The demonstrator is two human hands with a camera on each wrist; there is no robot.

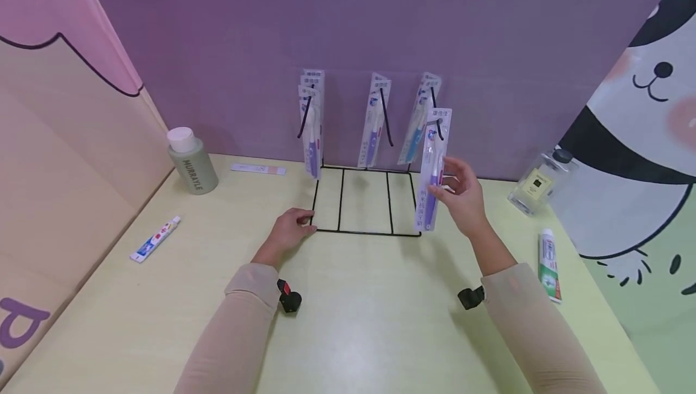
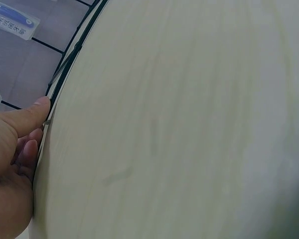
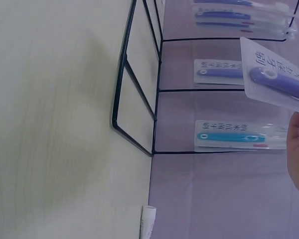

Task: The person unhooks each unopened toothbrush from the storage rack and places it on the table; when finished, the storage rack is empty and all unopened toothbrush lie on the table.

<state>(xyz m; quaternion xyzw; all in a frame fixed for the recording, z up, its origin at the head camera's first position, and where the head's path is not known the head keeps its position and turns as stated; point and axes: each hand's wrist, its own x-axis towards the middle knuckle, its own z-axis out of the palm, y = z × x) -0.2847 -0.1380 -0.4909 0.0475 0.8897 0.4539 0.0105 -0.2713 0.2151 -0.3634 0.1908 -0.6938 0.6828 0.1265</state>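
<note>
A purple toothbrush in a clear blister pack (image 1: 433,170) is between the thumb and fingers of my right hand (image 1: 462,194). The top of the pack overlaps the end of a hook on the black wire rack (image 1: 370,233) in the head view. My left hand (image 1: 292,228) pinches the rack's front left corner, thumb over the wire (image 2: 70,62). Behind, more packaged toothbrushes hang on the hooks: a stack of several (image 1: 312,134) at left, a purple one (image 1: 374,122) in the middle and a blue one (image 3: 231,137) at right.
At the left stand a green bottle with a white cap (image 1: 193,161), a flat strip (image 1: 258,169) and a small toothpaste tube (image 1: 155,240). To the right are a glass bottle (image 1: 538,182) and a green-and-white toothpaste tube (image 1: 549,266). A purple backdrop (image 1: 228,80) rises behind the rack.
</note>
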